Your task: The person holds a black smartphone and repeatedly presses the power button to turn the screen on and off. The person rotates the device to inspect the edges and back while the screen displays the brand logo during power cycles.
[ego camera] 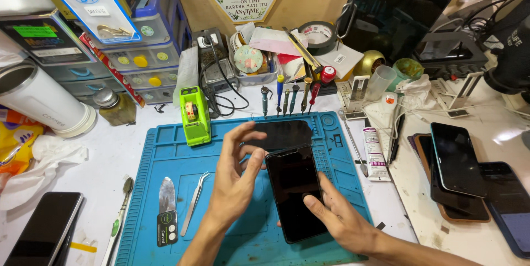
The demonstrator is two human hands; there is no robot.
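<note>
Hands meet over a blue mat [165, 199] on the white worktop [110, 155]. Right hand [337, 216] lies on the lower right edge of a black phone [292, 194] resting face up on the mat, thumb pressed flat on its glass, fingers not closed around it. Left hand [234, 180] has its fingers curled half open, pinching the near edge of a dark screen panel [279, 134] just above the phone. Left of them lie tweezers [194, 202] and a metal pry tool [167, 211]. Farther back stand a green tape dispenser [195, 115] and a row of screwdrivers [290, 97].
</note>
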